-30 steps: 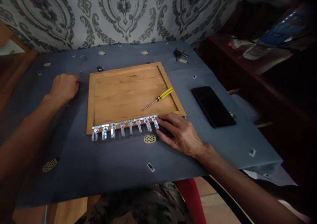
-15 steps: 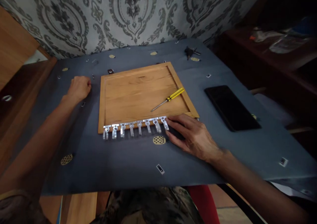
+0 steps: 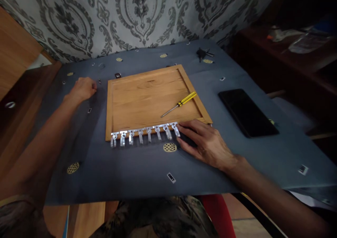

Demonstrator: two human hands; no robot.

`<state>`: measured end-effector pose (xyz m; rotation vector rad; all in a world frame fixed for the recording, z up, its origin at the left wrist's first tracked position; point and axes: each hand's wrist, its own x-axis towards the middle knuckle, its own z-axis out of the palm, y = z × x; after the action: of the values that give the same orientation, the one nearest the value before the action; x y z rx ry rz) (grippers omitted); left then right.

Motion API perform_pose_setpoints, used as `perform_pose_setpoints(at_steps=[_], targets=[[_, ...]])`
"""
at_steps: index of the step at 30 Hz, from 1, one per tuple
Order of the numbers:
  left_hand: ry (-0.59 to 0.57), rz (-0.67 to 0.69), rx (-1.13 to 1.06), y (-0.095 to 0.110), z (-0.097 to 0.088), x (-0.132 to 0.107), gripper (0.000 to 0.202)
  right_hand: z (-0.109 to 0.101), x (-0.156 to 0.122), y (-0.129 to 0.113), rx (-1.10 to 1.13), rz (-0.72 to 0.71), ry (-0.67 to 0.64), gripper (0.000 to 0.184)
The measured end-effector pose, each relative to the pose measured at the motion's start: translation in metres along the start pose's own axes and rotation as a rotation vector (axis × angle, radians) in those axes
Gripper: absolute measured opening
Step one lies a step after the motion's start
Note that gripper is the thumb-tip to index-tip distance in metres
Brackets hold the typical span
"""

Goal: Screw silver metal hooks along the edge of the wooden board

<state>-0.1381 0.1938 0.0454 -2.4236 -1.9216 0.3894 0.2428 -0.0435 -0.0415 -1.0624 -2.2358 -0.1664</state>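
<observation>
A framed wooden panel point(image 3: 142, 97) lies flat on the cloth-covered table. Along its near edge runs a metal hook rail point(image 3: 149, 130) with several silver hooks pointing toward me. My right hand point(image 3: 207, 143) is at the rail's right end, thumb and index finger closed around the last hook. To the left of the panel, my left hand point(image 3: 83, 88) rests on the table with its fingers curled in; whatever they may hold is hidden. Tiny screw-like pieces point(image 3: 99, 81) lie just beyond those fingers. A yellow-handled screwdriver point(image 3: 181, 103) lies across the panel's right side.
Right of the panel sits a black phone point(image 3: 247, 112). Keys point(image 3: 204, 54) lie at the far right of the table, and a small dark object point(image 3: 118, 75) touches the panel's back edge. A patterned curtain point(image 3: 142, 17) hangs behind. Dark red furniture point(image 3: 263, 59) stands to the right.
My left hand has shifted slightly away from me. The right hand stays at the rail's end, and the view has tilted a little.
</observation>
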Motion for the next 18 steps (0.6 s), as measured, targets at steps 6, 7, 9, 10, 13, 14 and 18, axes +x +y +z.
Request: perform_pose_setpoints(at_steps=[6, 7, 9, 10, 13, 14, 18], targets=[[0.061, -0.025, -0.053, 0.005, 0.005, -0.007, 0.019, -0.001, 0.0, 0.001, -0.021, -0.011, 0.008, 0.021], [0.068, -0.032, -0.061, 0.007, 0.005, -0.01, 0.019, -0.001, 0.0, 0.001, -0.022, -0.008, 0.01, 0.021], [0.081, -0.046, -0.077, 0.01, 0.003, -0.016, 0.018, -0.001, -0.001, 0.001, -0.023, 0.002, 0.01, 0.019], [0.087, -0.055, -0.087, 0.011, 0.0, -0.019, 0.017, 0.0, -0.001, 0.001, -0.024, 0.006, 0.01, 0.019], [0.106, -0.059, -0.137, 0.02, -0.014, -0.027, 0.02, 0.0, -0.001, 0.0, -0.02, 0.007, 0.007, 0.019], [0.111, -0.042, -0.166, 0.025, -0.019, -0.03, 0.023, -0.001, -0.001, 0.0, -0.012, 0.004, 0.005, 0.02], [0.08, 0.159, -0.371, 0.068, -0.032, -0.043, 0.026, -0.003, 0.002, -0.002, 0.006, 0.01, 0.0, 0.022]])
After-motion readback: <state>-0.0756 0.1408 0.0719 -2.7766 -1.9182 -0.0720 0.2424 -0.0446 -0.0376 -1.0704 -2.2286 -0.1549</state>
